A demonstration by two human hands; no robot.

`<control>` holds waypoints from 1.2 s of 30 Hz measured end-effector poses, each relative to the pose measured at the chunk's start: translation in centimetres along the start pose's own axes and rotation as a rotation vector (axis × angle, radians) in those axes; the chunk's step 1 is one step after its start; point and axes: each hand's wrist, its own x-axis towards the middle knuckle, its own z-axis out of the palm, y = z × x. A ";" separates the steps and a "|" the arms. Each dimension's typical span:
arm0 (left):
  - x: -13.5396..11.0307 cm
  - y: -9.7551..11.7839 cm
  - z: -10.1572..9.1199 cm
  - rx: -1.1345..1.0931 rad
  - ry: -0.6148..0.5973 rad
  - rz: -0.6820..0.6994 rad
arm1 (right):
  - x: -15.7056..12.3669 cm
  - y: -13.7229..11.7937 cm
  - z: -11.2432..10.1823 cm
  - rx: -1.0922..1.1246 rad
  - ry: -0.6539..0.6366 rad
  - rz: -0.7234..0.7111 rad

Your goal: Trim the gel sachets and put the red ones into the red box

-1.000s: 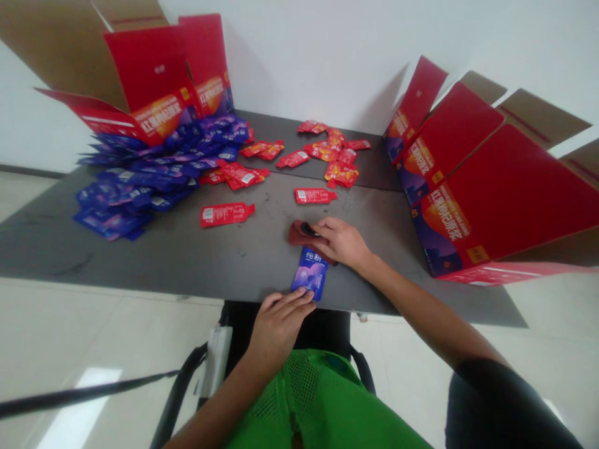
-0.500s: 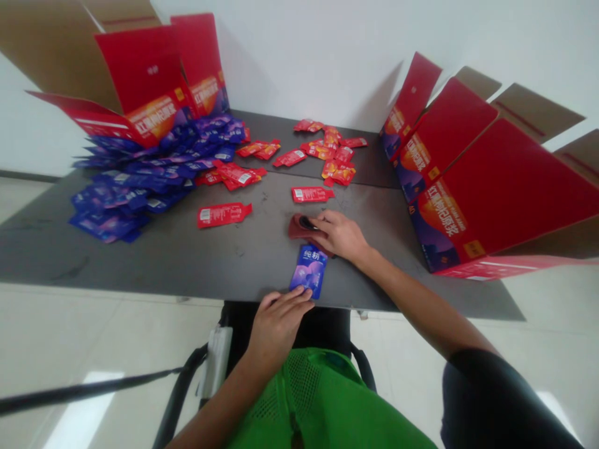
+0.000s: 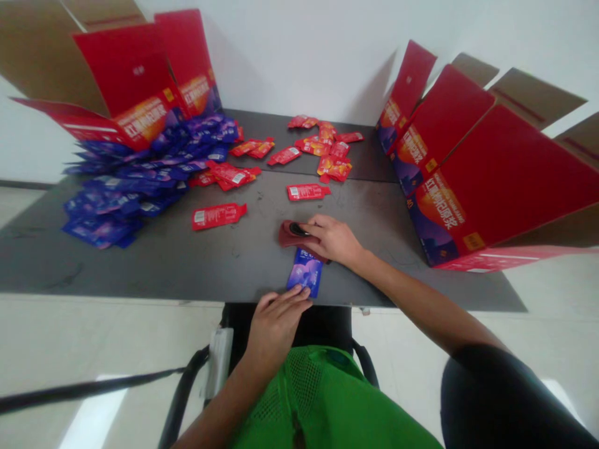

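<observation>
My right hand [image 3: 333, 240] rests on the grey table [image 3: 140, 262], its fingers closed over a dark red pad with a black piece [image 3: 291, 232]. Just below it lies a blue sachet [image 3: 305, 273] near the table's front edge. My left hand [image 3: 277, 321] lies with its fingers stretched flat, the fingertips pressing the sachet's near end. Two single red sachets lie farther out, one [image 3: 218, 216] to the left and one [image 3: 307, 191] beyond my right hand.
A heap of blue sachets [image 3: 135, 181] spills from an open red carton [image 3: 135, 81] at the back left. Several red sachets [image 3: 322, 146] lie scattered at the back. Open red cartons [image 3: 472, 181] stand along the right. A chair and a green garment are below.
Both hands stay where they were. The whole scene has slid a little left and down in view as my head moved.
</observation>
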 end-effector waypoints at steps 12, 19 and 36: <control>-0.1 -0.2 0.3 0.016 0.035 0.027 | -3.6 -6.6 -0.6 0.202 -0.017 -0.117; 0.3 0.4 -0.6 0.016 -0.009 0.025 | 0.5 1.9 0.2 -0.070 0.025 0.069; 13.0 -1.9 0.5 0.350 -0.254 -0.305 | -1.7 5.4 -2.7 0.074 0.396 0.313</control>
